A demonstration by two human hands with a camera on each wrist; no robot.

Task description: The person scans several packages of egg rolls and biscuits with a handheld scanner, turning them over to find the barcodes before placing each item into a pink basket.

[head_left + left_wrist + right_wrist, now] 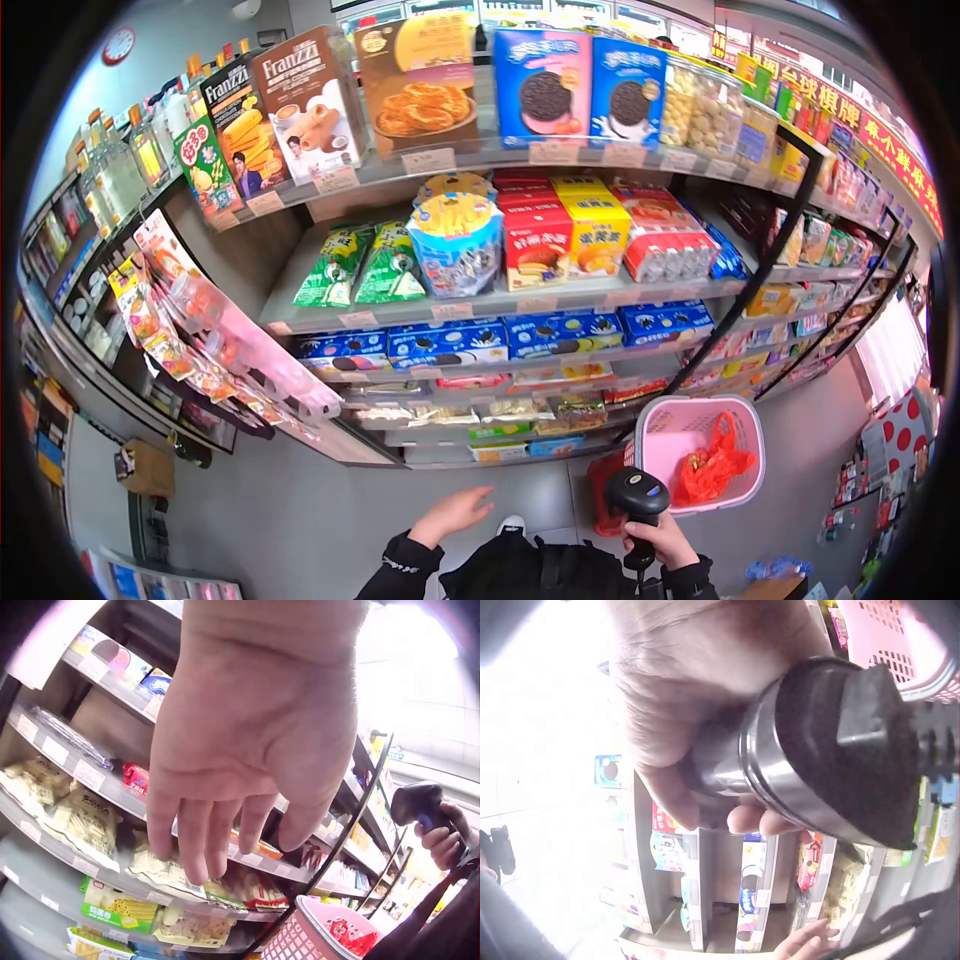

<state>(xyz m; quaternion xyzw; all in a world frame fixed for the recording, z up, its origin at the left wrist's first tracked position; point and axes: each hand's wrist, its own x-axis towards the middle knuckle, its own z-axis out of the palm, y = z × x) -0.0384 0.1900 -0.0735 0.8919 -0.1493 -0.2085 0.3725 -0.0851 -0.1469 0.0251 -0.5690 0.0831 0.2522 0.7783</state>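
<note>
The right hand [662,543] is curled round the grip of a black scanner [638,497], whose handle stands roughly upright with the head on top, tilted forward toward the shelves [500,300]; the right wrist view shows the fingers [750,820] wrapped under the handle's base. The left hand [452,514] holds nothing: its fingers [196,840] are straight and a little spread, reaching forward and up at the low shelves, where bags of snacks [86,817] lie just beyond the fingertips without touching them (the left wrist view shows a gap). So the shelf goods lie ahead of and above both hands, and the left hand is the nearer to the lower rows, while the scanner sits off to the right, close beside a pink basket [745,440] with a red bag [712,465] lying in it.
</note>
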